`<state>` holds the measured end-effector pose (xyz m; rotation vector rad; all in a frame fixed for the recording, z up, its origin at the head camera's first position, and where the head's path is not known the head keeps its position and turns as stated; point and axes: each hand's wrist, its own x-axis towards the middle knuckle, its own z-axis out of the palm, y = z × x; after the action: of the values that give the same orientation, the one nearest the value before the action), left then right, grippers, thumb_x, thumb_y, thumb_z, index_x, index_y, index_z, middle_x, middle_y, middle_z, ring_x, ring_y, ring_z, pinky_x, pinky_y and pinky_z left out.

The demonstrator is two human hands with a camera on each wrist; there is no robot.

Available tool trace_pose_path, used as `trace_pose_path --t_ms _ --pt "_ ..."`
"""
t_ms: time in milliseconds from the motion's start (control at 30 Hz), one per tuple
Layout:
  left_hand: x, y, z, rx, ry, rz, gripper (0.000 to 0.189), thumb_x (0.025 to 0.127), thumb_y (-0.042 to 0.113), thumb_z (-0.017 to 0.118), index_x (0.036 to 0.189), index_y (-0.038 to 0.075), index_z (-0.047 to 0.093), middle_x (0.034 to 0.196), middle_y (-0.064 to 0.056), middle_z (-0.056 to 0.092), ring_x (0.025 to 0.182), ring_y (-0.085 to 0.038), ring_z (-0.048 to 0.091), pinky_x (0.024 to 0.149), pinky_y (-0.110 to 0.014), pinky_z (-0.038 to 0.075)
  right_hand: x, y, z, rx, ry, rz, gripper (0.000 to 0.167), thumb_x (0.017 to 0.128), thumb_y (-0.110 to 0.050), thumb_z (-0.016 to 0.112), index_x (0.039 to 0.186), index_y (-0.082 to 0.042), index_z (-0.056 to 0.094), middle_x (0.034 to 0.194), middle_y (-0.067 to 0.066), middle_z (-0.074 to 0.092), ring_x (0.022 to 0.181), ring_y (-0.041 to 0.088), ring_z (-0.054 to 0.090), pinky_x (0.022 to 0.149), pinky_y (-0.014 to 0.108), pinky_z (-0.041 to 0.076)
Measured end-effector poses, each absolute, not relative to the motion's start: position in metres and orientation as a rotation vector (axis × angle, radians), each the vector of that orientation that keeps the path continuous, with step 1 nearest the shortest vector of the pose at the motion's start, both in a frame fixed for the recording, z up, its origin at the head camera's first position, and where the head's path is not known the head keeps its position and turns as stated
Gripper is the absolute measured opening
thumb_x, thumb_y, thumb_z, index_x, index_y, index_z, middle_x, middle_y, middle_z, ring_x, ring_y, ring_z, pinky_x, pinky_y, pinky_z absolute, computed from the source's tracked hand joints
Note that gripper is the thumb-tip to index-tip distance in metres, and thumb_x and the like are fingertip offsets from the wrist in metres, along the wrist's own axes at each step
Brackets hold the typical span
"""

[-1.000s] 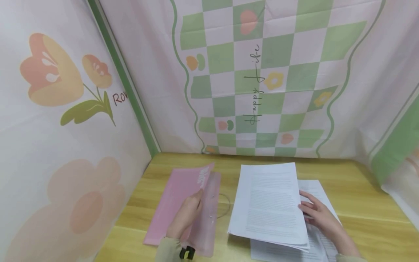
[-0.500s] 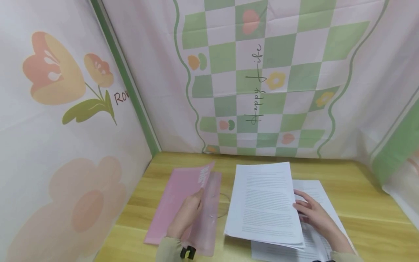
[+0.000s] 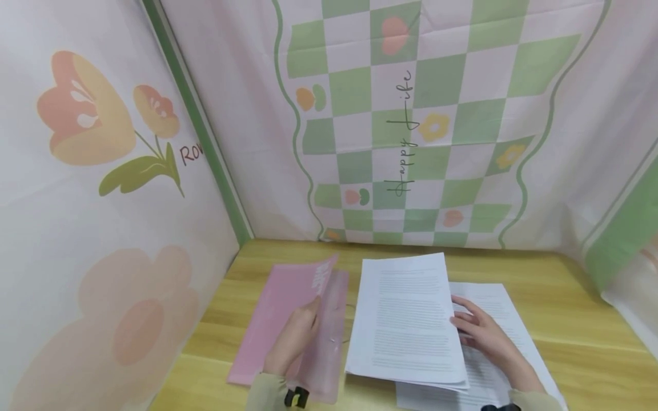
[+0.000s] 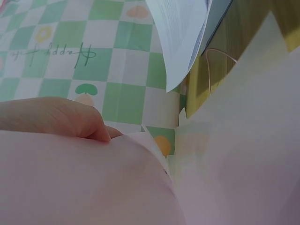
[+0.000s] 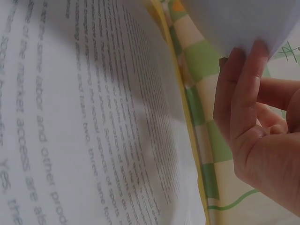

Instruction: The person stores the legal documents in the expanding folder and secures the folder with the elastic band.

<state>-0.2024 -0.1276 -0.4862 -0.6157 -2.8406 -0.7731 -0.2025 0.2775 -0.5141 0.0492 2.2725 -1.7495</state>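
Observation:
A pink file folder (image 3: 272, 319) lies partly open at the left of the table. My left hand (image 3: 295, 334) pinches the raised edge of its cover; in the left wrist view the thumb of that hand (image 4: 61, 117) shows over the pale cover. To the right, my right hand (image 3: 485, 334) pinches the right edge of a thin stack of printed sheets (image 3: 408, 325), lifted above the table. The right wrist view shows the fingers (image 5: 246, 89) against the underside of the sheets. More printed sheets (image 3: 493, 365) lie flat below them.
The wooden table (image 3: 581, 319) meets a checkered curtain (image 3: 406, 171) at the back. A white flowered curtain (image 3: 154, 228) hangs along the left side. A thin loop (image 4: 208, 54) sticks out beside the folder.
My right hand has moved left with the lifted sheets, closer to the folder, uncovering more of the sheets below. The left hand keeps the folder cover in the same place.

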Motion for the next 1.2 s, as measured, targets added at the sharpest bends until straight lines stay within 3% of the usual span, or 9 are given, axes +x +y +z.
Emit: trace_pose_path --t_ms 167,367,800,1200 --pt "-0.202 -0.128 -0.487 -0.622 -2.824 -0.765 0.041 0.097 -0.002 0.048 0.136 -0.015 0.048 0.122 -0.031 0.065 0.084 -0.020 0.070 0.066 -0.022 0.057 -0.206 0.271 -0.513 0.038 2.281 -1.745 0.070 0.101 -0.019 0.054 0.156 0.000 0.014 0.135 0.028 0.057 0.092 0.001 0.066 0.078 0.028 0.058" --pt "-0.202 -0.128 -0.489 -0.642 -2.785 -0.714 0.041 0.094 -0.005 0.051 0.133 -0.016 0.051 0.121 -0.031 0.065 0.104 -0.034 0.070 0.081 -0.037 0.061 -0.209 0.262 -0.511 0.005 2.277 -1.745 0.069 0.102 -0.020 0.053 0.156 0.000 0.014 0.137 0.031 0.055 0.092 0.002 0.066 0.078 0.028 0.058" --pt "-0.202 -0.128 -0.487 -0.656 -2.786 -0.695 0.042 0.093 -0.005 0.051 0.133 -0.017 0.050 0.114 -0.031 0.068 0.096 -0.035 0.071 0.077 -0.038 0.061 -0.215 0.242 -0.510 0.005 2.253 -1.751 0.069 0.102 -0.021 0.053 0.156 -0.002 0.016 0.140 0.032 0.052 0.099 0.007 0.066 0.082 0.029 0.059" --pt "-0.202 -0.128 -0.486 -0.628 -2.809 -0.759 0.042 0.096 -0.003 0.050 0.138 -0.013 0.048 0.123 -0.030 0.065 0.098 -0.029 0.071 0.077 -0.031 0.062 -0.218 0.231 -0.507 -0.016 2.234 -1.746 0.066 0.102 -0.020 0.053 0.156 -0.003 0.018 0.136 0.029 0.056 0.100 0.010 0.067 0.081 0.030 0.059"
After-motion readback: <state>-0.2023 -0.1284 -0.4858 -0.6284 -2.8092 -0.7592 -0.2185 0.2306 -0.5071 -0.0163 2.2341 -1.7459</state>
